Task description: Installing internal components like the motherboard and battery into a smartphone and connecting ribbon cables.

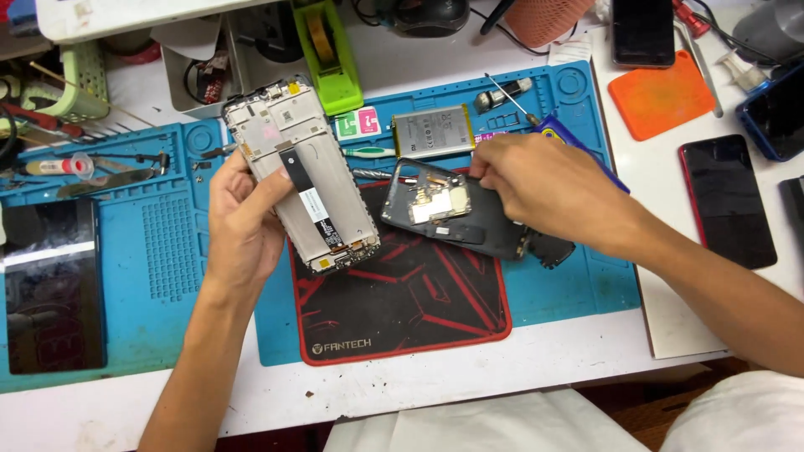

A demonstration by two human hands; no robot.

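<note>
My left hand point(243, 218) holds an opened phone frame point(301, 172) from its left side, tilted, with its silver inner plate and a black flex ribbon facing up. My right hand point(548, 188) rests fingers-down on a dark phone back cover point(456, 209) that lies on the black and red mat point(402, 301). A grey flat battery point(431, 131) lies on the blue work mat point(569, 276) just above the cover. A thin screwdriver point(511, 96) lies beyond the right hand.
A green tape dispenser point(327, 50) stands at the back. An orange pad point(662, 94) and several dark phones point(727, 201) lie on the right. A black screen panel point(52, 289) lies at the left, with tools point(75, 167) above it.
</note>
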